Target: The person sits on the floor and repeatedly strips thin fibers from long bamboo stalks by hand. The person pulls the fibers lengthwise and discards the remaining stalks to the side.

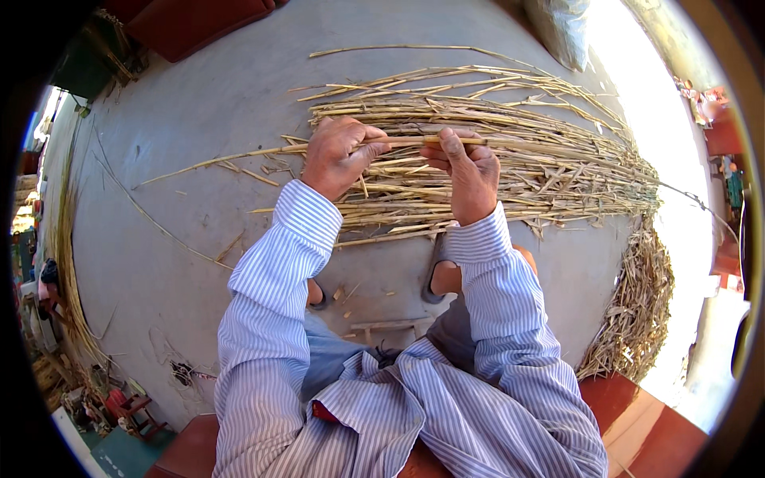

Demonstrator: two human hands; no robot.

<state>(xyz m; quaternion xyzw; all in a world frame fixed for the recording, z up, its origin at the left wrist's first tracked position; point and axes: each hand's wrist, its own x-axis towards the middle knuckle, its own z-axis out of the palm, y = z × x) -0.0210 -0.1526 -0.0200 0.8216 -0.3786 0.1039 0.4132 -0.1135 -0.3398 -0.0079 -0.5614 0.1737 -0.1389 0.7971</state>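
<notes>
Between my two hands a dry, straw-coloured reed stalk (406, 139) lies level, stretched from left to right. My left hand (339, 155) is closed around it, with the thumb and fingers pinching near the middle of the view. On the right, my right hand (468, 163) grips the same stalk, its thumb on top. Under and beyond both hands a broad pile of dry stalks (550, 143) spreads over the floor, running far to the right. One long thin stalk (215, 162) reaches out leftward from beside my left hand.
A heap of dry leaves (637, 307) lies at the right, next to a red surface (610, 406). Long stalks (64, 239) curve along the left side. A pale sack (562, 32) stands at the far right, and a dark red object (195, 24) sits at the far left.
</notes>
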